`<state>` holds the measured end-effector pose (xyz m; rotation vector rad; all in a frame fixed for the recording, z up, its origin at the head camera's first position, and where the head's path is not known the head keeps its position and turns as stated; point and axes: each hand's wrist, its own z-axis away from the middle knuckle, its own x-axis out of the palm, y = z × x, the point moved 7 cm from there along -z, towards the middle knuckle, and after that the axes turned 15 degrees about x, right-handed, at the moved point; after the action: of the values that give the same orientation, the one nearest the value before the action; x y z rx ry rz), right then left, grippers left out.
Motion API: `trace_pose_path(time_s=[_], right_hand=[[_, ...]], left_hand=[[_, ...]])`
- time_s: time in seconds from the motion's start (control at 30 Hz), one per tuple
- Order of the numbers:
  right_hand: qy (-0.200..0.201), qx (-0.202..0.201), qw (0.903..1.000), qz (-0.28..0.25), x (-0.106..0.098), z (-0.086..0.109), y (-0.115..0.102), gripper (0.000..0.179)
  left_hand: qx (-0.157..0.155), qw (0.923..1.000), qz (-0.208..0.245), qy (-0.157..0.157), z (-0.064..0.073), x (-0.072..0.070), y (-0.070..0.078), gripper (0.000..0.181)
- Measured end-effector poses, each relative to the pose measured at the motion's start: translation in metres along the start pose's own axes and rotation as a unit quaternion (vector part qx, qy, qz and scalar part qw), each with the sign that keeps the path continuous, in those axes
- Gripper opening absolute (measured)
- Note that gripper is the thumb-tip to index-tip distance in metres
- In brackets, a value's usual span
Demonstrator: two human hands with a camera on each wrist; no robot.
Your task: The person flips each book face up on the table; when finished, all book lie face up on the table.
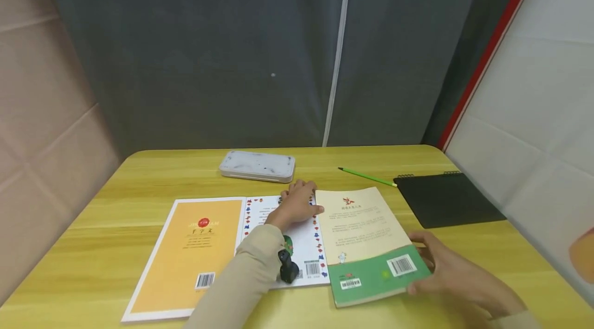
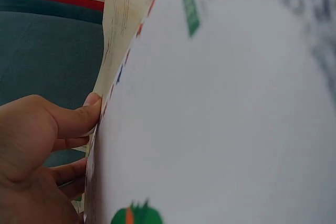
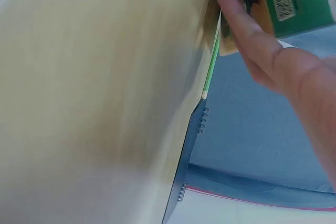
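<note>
Three books lie side by side on the table. On the left is an orange book with a white border. Beside it is a white book with a colourful patterned border. My left hand rests over that book's upper part, its thumb at the edge of the cream-and-green book. Along the left wrist view's book edge, the thumb and fingers are spread apart. At the lower right of the cream-and-green book, my right hand grips its side, thumb near the bottom edge. The fingers reach beneath its cover.
A whitish pencil case lies behind the books. To its right are a green pencil and a black spiral notebook. A dark grey curtain hangs beyond the table's far edge, and a white wall rises on the right.
</note>
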<state>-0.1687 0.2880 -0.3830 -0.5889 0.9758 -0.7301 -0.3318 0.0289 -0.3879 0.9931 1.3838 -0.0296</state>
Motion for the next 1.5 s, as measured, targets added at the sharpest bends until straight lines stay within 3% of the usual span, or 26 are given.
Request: trace_pose_path(time_s=[0.1,0.23,0.3,0.43,0.53,0.63,0.77,0.8,0.87,1.0,1.03,1.07,1.13,1.2,1.23,1.3,1.37,1.43,1.5], right_hand=[[-0.015,0.002,0.998,-0.061,0.001,0.004,-0.005,0.1],[0.009,-0.049,0.9911,-0.123,0.001,0.013,-0.019,0.095],[0.026,-0.114,0.9803,-0.159,0.001,0.019,-0.03,0.091],[0.076,-0.229,0.9457,-0.218,-0.001,0.037,-0.053,0.085],[0.145,-0.245,0.9335,-0.219,-0.001,0.052,-0.069,0.073],[0.205,-0.251,0.9232,-0.207,0.002,0.067,-0.085,0.06],[0.24,-0.319,0.9063,-0.139,0.017,0.081,-0.111,0.061],[0.247,-0.346,0.8987,-0.108,0.022,0.084,-0.117,0.062],[0.267,-0.391,0.8802,-0.033,0.031,0.088,-0.126,0.052],[0.329,-0.444,0.8258,0.114,0.042,0.092,-0.132,0.047],[0.342,-0.447,0.8137,0.146,0.043,0.092,-0.131,0.051],[0.35,-0.447,0.8045,0.173,0.044,0.091,-0.13,0.052],[0.351,-0.457,0.7882,0.215,0.049,0.087,-0.127,0.052],[0.345,-0.468,0.777,0.241,0.054,0.082,-0.125,0.049],[0.334,-0.466,0.7784,0.255,0.058,0.079,-0.123,0.044],[0.299,-0.455,0.7915,0.278,0.067,0.071,-0.121,0.043],[0.253,-0.423,0.8194,0.293,0.077,0.062,-0.118,0.056],[0.216,-0.382,0.8442,0.308,0.085,0.054,-0.116,0.071],[0.191,-0.332,0.868,0.316,0.092,0.045,-0.114,0.071]], left_hand=[[-0.001,0.9999,0.008,0.007,-0.002,0.0,0.001,0.054],[0.013,0.9991,0.031,0.024,-0.007,0.0,0.004,0.051],[0.028,0.9979,0.048,0.033,-0.01,-0.001,0.008,0.044],[0.037,0.9953,0.075,0.048,-0.018,-0.001,0.015,0.031],[0.016,0.991,0.119,0.06,-0.021,0.001,0.017,0.03],[0.002,0.9797,0.186,0.073,-0.025,0.003,0.021,0.031],[0.019,0.9585,0.268,0.094,-0.032,0.001,0.039,0.036],[0.03,0.9497,0.294,0.102,-0.033,-0.002,0.045,0.037],[0.049,0.923,0.362,0.122,-0.034,-0.008,0.056,0.039],[0.055,0.8527,0.494,0.161,-0.032,-0.023,0.064,0.035],[0.049,0.8424,0.509,0.17,-0.031,-0.026,0.064,0.033],[0.04,0.838,0.515,0.175,-0.03,-0.029,0.062,0.031],[0.021,0.845,0.503,0.18,-0.027,-0.034,0.057,0.035],[0.001,0.8606,0.479,0.173,-0.024,-0.035,0.053,0.041],[-0.009,0.8713,0.462,0.165,-0.023,-0.034,0.051,0.045],[-0.028,0.9067,0.397,0.14,-0.02,-0.031,0.047,0.053],[-0.043,0.9376,0.326,0.112,-0.017,-0.026,0.042,0.058],[-0.049,0.9616,0.256,0.085,-0.015,-0.021,0.038,0.054],[-0.046,0.977,0.195,0.073,-0.012,-0.018,0.032,0.048]])
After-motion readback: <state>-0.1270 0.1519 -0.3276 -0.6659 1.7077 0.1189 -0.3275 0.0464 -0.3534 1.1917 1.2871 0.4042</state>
